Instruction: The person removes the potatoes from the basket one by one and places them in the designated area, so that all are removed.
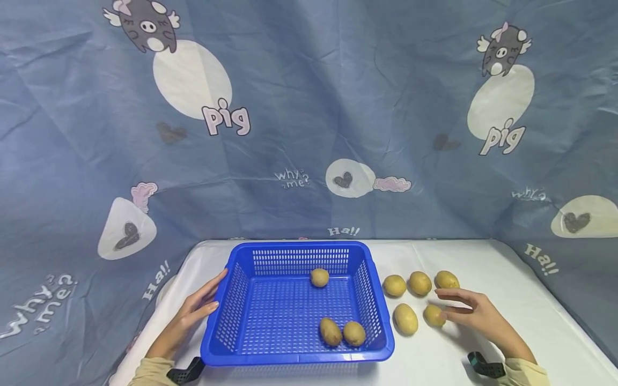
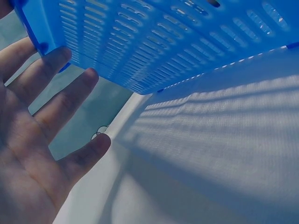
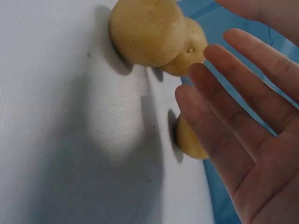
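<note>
A blue plastic basket [image 1: 299, 358] with slotted walls holds three potatoes: one potato [image 1: 319, 277] towards the back, a long potato [image 1: 330, 332] and a round potato [image 1: 354, 333] at the front right. Along its left rim lies my left hand [image 1: 185, 320], fingers extended; the left wrist view shows the palm and spread fingers beside the basket wall [image 2: 140, 42]. My right hand [image 1: 475, 311] hovers over a small potato [image 1: 433, 316] on the table, thumb near it. In the right wrist view its fingers are straight, next to a potato [image 3: 147, 32], with nothing gripped.
Several loose potatoes lie right of the basket, among them a front potato [image 1: 405, 319] and two back ones, a potato [image 1: 395, 286] and a potato [image 1: 420, 283]. Another potato [image 1: 447, 279] lies just behind my right fingers. White cloth [image 1: 483, 262] covers the table; a blue printed curtain [image 1: 299, 107] hangs behind.
</note>
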A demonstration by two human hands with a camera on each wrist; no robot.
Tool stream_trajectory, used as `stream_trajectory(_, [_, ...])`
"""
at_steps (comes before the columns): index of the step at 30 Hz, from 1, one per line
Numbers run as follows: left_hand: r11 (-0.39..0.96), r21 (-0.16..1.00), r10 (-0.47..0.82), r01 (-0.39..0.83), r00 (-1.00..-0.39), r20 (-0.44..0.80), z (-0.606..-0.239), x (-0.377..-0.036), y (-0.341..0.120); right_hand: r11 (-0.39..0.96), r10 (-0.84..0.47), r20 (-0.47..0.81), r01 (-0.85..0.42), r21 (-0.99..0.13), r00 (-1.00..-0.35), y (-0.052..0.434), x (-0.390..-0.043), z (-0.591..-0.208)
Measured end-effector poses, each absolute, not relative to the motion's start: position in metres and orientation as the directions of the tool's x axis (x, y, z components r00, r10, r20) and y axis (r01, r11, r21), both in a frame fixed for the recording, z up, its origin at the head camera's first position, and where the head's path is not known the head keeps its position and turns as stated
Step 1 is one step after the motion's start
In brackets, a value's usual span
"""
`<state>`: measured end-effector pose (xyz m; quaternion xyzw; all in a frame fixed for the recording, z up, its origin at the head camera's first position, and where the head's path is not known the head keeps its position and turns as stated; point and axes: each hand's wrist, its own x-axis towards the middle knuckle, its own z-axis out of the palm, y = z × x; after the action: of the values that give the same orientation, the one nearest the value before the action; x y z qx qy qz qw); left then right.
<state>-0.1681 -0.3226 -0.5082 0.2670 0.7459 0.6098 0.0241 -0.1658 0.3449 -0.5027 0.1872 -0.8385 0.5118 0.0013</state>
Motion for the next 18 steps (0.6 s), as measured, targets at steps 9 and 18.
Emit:
stream_trajectory(9, [0.099,0.922,0.431,0.374,-0.851,0.299,-0.51,-0.169,-0.323,0.44,-0.32,0.315,-0.435,-0.786,-0.894,0.332,-0.168,-0.48])
stream_trajectory(18, [0.099,0.924,0.429,0.369,-0.854,0.295,-0.511,-0.17,-0.324,0.46,-0.352,0.347,-0.483,-0.745,-0.869,0.31,-0.177,-0.443])
